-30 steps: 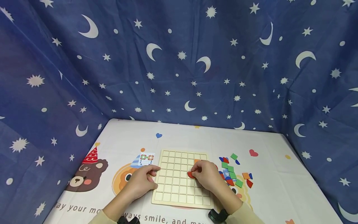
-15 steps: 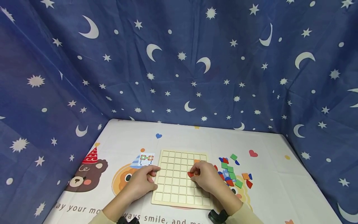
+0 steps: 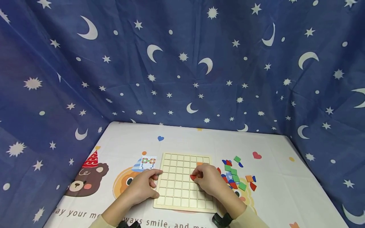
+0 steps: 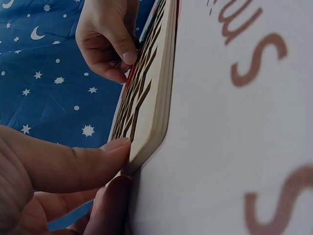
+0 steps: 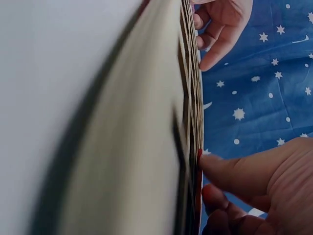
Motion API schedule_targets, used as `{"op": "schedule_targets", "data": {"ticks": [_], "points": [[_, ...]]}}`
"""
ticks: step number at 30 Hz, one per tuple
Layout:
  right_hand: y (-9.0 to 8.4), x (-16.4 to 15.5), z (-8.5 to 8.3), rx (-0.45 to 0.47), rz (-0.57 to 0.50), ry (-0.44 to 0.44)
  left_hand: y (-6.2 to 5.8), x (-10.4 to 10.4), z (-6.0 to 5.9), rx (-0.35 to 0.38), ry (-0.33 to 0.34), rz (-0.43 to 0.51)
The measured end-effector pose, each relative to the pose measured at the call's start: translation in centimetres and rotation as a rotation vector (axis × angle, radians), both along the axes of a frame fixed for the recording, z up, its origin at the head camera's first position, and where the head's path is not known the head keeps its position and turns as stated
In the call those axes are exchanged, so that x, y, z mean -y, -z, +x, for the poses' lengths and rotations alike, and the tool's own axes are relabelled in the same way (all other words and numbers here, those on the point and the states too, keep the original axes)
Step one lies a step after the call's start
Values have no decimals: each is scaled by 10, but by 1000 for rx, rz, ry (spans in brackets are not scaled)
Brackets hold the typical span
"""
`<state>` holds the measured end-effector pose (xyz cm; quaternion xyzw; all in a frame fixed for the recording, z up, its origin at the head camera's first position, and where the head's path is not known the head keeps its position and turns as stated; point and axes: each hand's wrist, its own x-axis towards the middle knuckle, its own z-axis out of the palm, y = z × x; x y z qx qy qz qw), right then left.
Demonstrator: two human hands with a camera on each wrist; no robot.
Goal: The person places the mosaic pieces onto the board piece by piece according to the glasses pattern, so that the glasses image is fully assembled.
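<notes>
A pale wooden grid board (image 3: pixel 177 193) lies on the table in the head view. At its left edge, my left hand (image 3: pixel 140 186) holds the rim; in the left wrist view its thumb (image 4: pixel 105 156) rests on the board's corner, with a fingertip below. Over the right part of the grid, my right hand (image 3: pixel 210 180) pinches a red quarter-round tile (image 3: pixel 193 177) between thumb and fingers, low at the squares. The right wrist view shows the tile's red edge (image 5: pixel 199 153) at the thumb tip. An orange square tile (image 3: pixel 199 163) sits in the grid, partly hidden behind the right hand.
Right of the board lie several loose tiles: green squares (image 3: pixel 242 186), red pieces (image 3: pixel 252 186), blue pieces (image 3: pixel 240 165) and an orange square (image 3: pixel 249 179). A small printed pattern card (image 3: pixel 148 162) lies at the board's upper left. A starry blue curtain (image 3: pixel 171 63) surrounds the table.
The head view has shifted slightly. Both hands stay almost in place, the right one still pinching the red tile at the same part of the grid.
</notes>
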<state>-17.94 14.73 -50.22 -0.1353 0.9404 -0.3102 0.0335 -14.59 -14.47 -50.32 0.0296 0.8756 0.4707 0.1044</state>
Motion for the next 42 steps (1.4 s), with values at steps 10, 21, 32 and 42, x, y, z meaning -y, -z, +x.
{"op": "schedule_targets", "data": {"ticks": [10,21,32,42], "points": [[-12,-27,3,13,-87,123,-1,0,1,-15,-5,13],[-18,-83,11,64,-29,263,0,2,1,-13,-5,3],[-6,-154,19,56,90,354,2,1,0,-7,0,14],[1,-189,10,82,169,368,3,1,0,-10,-5,20]]}}
